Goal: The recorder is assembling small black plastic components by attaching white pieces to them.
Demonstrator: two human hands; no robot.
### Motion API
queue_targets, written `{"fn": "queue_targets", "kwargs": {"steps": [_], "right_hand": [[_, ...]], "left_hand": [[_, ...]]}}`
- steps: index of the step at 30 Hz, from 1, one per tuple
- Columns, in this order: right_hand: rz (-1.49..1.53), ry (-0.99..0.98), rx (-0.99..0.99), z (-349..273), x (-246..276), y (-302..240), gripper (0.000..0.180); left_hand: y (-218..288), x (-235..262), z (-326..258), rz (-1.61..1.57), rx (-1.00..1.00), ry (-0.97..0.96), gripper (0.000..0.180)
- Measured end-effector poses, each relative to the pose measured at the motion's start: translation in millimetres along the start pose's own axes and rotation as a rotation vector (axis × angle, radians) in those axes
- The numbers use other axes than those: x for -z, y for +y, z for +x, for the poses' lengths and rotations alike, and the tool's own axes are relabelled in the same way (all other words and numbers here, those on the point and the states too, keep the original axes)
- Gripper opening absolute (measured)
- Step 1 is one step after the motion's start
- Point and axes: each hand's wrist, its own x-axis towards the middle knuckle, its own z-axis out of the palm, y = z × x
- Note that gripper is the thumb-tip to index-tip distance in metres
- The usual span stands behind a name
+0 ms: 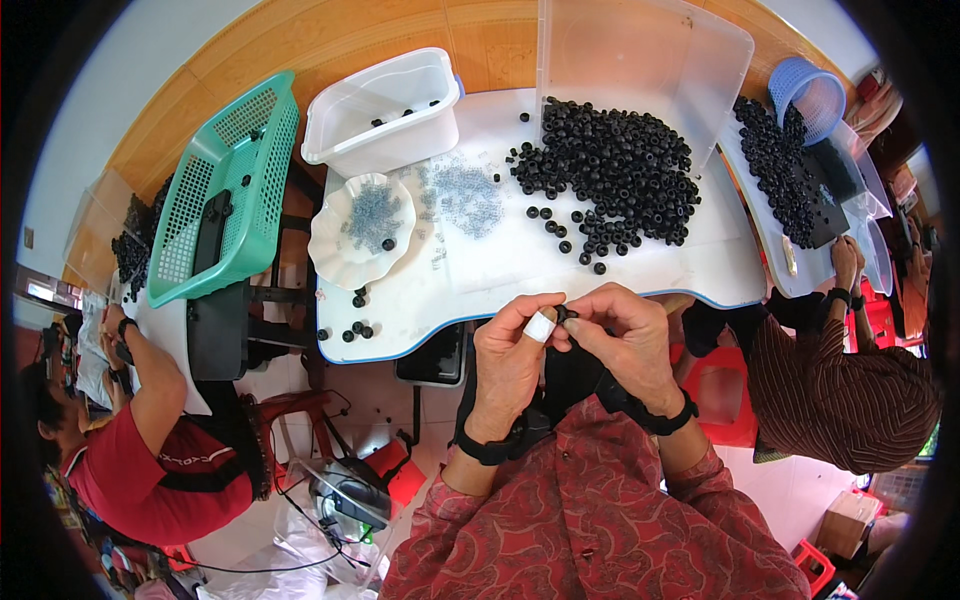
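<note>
Hands together above near table [640, 280] edge. Left hand [510, 355], taped thumb, and right hand [625, 335] both pinched shut on one small black ring [563, 316] held between fingertips, just off table.

Step, judged: working or fitting a single ring, possibly with a clear bit. Next move likely calls for a fine fingertip twist or press, grip kept tight.

Ring pile [610, 180] heaped mid-table, well apart from hands. Clear bits [465, 195] scattered left of pile; more in white dish [360, 228]. White tub [385, 110] behind, few rings inside. Green basket [230, 190] at far left.

Hidden: most of held ring covered by fingers; any clear bit in grip not discernible. Neighbours' work at both sides cut by frame rim.
</note>
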Motion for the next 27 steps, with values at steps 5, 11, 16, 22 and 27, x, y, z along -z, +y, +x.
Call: {"fn": "queue_targets", "kwargs": {"steps": [5, 11, 16, 22, 27], "right_hand": [[0.13, -0.01, -0.08, 0, -4, 5, 0.008], [0.187, -0.025, -0.093, 1, -8, 7, 0.01], [0.15, -0.05, -0.053, 1, -7, 5, 0.012], [0.099, -0.027, -0.055, 0, -9, 4, 0.01], [0.144, 0.013, -0.041, 1, -8, 16, 0.01]], "left_hand": [[2, 0, -1, 0.007, 0.01, 0.026, 0.02], [-1, 6, 0, 0.034, -0.005, 0.039, 0.021], [0, 8, 1, -0.013, -0.02, 0.044, 0.022], [-1, 8, 1, -0.041, -0.004, 0.041, 0.022], [-4, 7, 2, -0.045, 0.016, 0.054, 0.021]]}}
